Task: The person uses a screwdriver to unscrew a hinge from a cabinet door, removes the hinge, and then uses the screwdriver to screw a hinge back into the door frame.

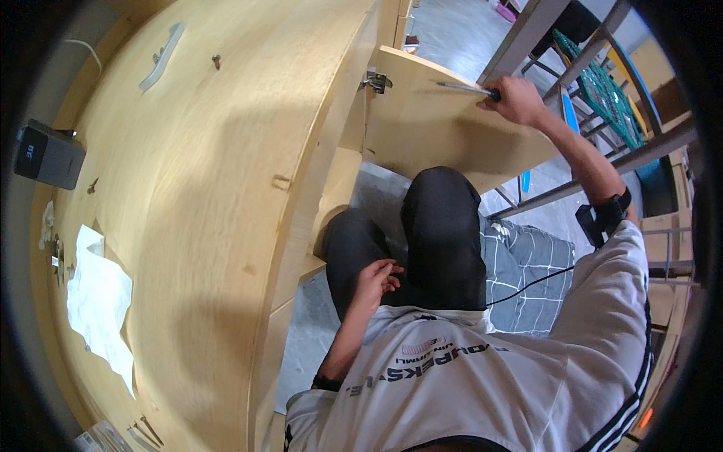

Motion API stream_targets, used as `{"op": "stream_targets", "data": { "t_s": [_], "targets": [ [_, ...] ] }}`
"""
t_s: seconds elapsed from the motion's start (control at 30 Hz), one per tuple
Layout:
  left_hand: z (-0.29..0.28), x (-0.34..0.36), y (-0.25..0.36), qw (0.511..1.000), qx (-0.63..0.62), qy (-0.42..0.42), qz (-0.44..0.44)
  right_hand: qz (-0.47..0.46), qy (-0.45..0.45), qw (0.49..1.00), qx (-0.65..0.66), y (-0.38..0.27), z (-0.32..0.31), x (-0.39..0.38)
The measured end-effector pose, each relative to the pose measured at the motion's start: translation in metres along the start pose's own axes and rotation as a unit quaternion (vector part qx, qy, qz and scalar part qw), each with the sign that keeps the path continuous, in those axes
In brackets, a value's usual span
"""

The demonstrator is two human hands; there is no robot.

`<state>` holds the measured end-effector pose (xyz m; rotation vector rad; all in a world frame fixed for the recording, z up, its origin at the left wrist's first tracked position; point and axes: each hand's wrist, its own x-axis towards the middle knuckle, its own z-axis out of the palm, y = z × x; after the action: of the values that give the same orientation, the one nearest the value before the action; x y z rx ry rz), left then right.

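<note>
**Pale wooden door (444, 128) stood open, a screwdriver (461, 87) raised before it**

The right hand (516, 102) was closed around the screwdriver's dark grip, the bare shaft pointing left, toward the metal hinge (376, 82) — its tip was well apart from it. The screwdriver showed in front of the door's far upper part; whether it touched the wood could not be told. The left hand (376, 279) had hold of nothing visible, its fingers loosely curled above the dark trousers (444, 233). A loose screw (216, 62) and a curved grey pull (162, 59) lay on the wooden top (226, 188).

The step in hand looked like fitting or adjusting the door's hinge. The next move seemed to call for bringing the tip squarely to a hinge screw — with the free left hand steadying the door.
</note>
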<state>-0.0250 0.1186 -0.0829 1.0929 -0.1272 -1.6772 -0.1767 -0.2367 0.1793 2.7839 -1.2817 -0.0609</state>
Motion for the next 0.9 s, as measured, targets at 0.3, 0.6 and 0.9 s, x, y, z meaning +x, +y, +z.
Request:
{"op": "stream_targets", "data": {
  "t_s": [0.3,0.6,0.9],
  "targets": [
    [0.001,0.005,-0.007,0.998,0.056,0.011,0.036,-0.034,0.006,0.999,-0.023,0.0,-0.008,0.015],
    [0.025,0.022,0.033,0.986,0.066,0.058,0.142,-0.079,0.006,0.997,-0.006,0.021,-0.001,0.022],
    [0.096,0.123,0.176,0.928,0.129,0.09,0.339,-0.131,0.001,0.991,0.019,0.024,-0.002,0.029]
  ]
}}
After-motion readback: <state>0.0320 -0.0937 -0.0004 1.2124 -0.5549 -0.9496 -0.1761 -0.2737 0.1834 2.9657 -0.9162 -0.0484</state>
